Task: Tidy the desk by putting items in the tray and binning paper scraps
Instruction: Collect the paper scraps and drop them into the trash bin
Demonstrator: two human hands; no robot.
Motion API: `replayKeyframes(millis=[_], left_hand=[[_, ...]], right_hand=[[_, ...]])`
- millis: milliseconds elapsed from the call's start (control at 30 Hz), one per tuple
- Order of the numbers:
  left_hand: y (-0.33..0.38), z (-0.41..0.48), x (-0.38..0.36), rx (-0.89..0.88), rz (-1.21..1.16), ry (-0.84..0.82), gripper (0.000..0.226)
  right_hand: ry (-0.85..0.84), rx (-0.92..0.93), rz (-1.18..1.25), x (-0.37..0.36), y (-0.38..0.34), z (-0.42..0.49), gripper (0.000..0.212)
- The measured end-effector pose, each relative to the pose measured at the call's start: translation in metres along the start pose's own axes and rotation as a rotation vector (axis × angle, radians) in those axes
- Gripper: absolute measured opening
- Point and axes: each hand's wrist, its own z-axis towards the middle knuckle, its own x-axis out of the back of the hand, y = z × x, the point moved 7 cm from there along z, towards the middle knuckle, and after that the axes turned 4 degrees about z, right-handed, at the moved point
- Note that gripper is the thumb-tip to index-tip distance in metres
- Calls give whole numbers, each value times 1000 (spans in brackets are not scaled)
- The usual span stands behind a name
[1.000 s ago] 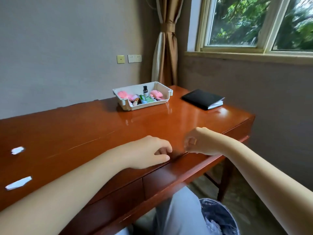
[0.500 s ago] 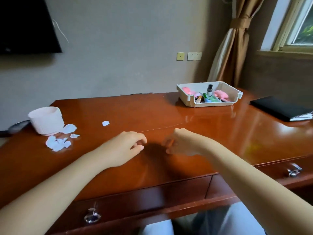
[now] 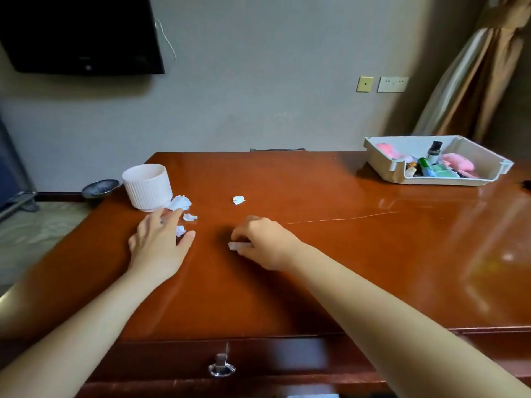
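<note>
White paper scraps lie in a small pile on the wooden desk, just right of a white ribbed cup. My left hand lies over that pile with straight fingers touching the scraps. One lone paper scrap sits apart, farther back in the middle. My right hand rests on the desk with curled fingers pinching a small white scrap. The white tray stands at the back right, holding pink items, a dark bottle and green things.
A dark bowl sits at the desk's back left corner beside the cup. A black screen hangs on the wall. A drawer knob shows at the desk's front. Curtain hangs at the right.
The view swung left from the desk's right end to the cup and scraps. My left hand reached forward onto the scrap pile. My right hand moved left to mid-desk and now shows a scrap.
</note>
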Motion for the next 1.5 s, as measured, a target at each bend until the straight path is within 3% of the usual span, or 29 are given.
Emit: replayKeyframes(millis=[133, 333, 500, 667, 767, 1033, 1133, 1500], left_hand=[[-11, 22, -5, 86, -40, -30, 61], [-6, 43, -14, 38, -8, -2, 65], [-3, 54, -21, 29, 34, 10, 62], [1, 58, -23, -22, -2, 23, 48], [2, 58, -22, -68, -92, 72, 39], [10, 60, -18, -156, -197, 112, 20], [12, 58, -15, -179, -244, 71, 8], [18, 49, -5, -167, -248, 31, 23]], right_hand=[[134, 44, 4, -2, -3, 20, 11], [302, 31, 73, -4, 10, 49, 11], [404, -124, 83, 0, 36, 75, 20], [339, -162, 91, -1, 42, 93, 51], [247, -105, 46, -8, 37, 98, 57], [377, 29, 92, 0, 29, 91, 16], [394, 42, 99, 0, 27, 89, 15], [395, 29, 62, -1, 19, 69, 16]])
